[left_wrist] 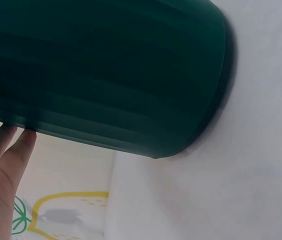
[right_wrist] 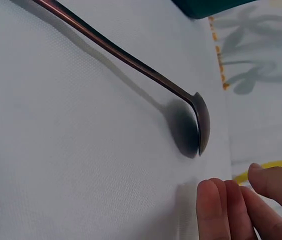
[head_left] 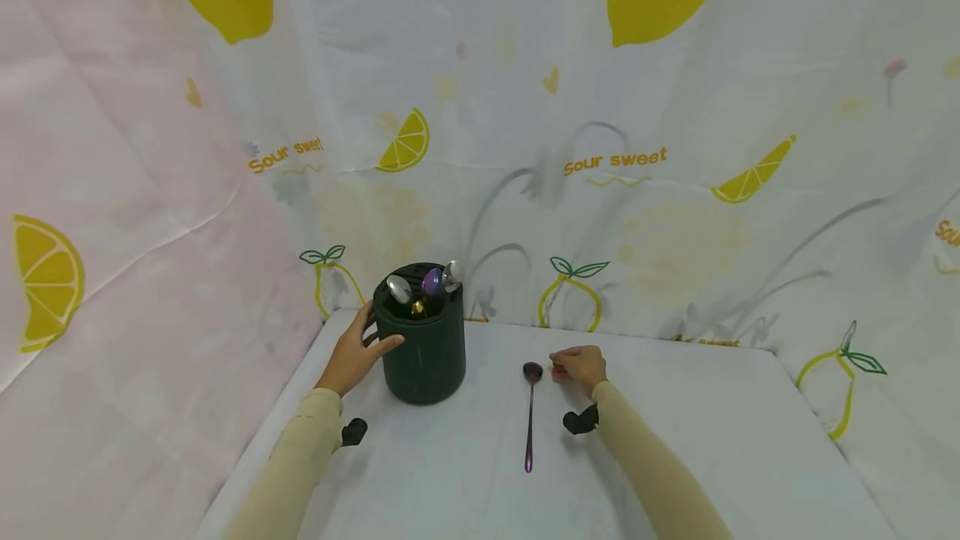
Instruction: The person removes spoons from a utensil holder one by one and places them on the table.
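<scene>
A dark green utensil holder [head_left: 423, 365] stands upright on the white table, with several spoon heads [head_left: 432, 282] showing at its top. My left hand [head_left: 360, 350] holds its left side, the thumb across the front and the other fingers around the side. In the left wrist view, fingertips [left_wrist: 28, 137] touch the holder's ribbed wall. A long-handled purplish spoon [head_left: 529, 419] lies on the table right of the holder, its bowl toward the back. Beside that bowl is my right hand [head_left: 583, 367], holding nothing. The right wrist view shows a gap between its fingers [right_wrist: 210, 200] and the spoon bowl [right_wrist: 204, 125].
A white cloth covers the table [head_left: 697, 432]. Behind it and at the left hangs a curtain [head_left: 480, 215] printed with lemons and words. The holder stands close to the table's back left corner. Dark wrist straps [head_left: 581, 420] show under the sleeves.
</scene>
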`<state>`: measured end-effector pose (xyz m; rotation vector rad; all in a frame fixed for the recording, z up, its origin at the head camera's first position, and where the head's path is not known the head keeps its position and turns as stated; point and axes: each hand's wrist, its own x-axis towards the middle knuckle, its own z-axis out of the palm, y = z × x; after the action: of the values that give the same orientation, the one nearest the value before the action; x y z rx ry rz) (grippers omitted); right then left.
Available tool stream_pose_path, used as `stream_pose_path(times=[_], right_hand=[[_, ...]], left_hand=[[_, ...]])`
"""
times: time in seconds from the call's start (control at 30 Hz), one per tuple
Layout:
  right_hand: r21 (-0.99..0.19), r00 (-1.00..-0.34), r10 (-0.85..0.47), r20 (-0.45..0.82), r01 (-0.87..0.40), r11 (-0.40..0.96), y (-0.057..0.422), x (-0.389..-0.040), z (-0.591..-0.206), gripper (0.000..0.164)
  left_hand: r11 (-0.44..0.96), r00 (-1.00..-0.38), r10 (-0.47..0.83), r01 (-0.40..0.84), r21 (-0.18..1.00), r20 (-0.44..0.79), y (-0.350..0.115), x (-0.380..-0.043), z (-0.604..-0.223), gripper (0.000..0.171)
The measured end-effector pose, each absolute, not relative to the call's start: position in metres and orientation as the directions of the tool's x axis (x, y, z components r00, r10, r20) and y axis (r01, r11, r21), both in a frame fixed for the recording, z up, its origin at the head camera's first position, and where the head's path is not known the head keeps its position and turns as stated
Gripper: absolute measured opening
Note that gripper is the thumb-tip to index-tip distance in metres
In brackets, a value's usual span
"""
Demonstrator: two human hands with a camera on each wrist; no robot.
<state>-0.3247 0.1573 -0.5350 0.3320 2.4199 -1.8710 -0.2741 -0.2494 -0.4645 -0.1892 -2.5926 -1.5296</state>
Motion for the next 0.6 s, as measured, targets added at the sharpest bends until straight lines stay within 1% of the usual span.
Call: stream_pose_path(times=[0.1,0.27,0.37,0.5,0.6], right_hand=[[-0.961,-0.976,0.122,-0.179,0.2,0.193,0.155,-0.324,-0.531,0.023],[-0.977,-0.986,0.098,-0.133,0.146,0.153,0.148,-0.326,-0.518,0.023],[-0.989,-0.996,0.044,-0.08,0.085,0.121,0.14,-0.327,-0.505,0.023],[-0.998,-0.998,-0.061,0.003,-0.007,0.07,0.126,-0.327,-0.486,0.025],[-0.998,-0.991,-0.125,0.04,-0.045,0.035,0.113,-0.327,-0.472,0.03]], left_hand=[[0.479,-0.984,0.045,0.17,0.861,0.169,-0.249,-0.274,-0.464,0.101],[0.483,-0.985,0.048,0.168,0.859,0.165,-0.249,-0.274,-0.465,0.101],[0.483,-0.985,0.048,0.169,0.859,0.167,-0.25,-0.275,-0.467,0.101],[0.478,-0.984,0.043,0.17,0.861,0.171,-0.25,-0.275,-0.467,0.1],[0.475,-0.984,0.04,0.172,0.863,0.174,-0.25,-0.275,-0.468,0.101]])
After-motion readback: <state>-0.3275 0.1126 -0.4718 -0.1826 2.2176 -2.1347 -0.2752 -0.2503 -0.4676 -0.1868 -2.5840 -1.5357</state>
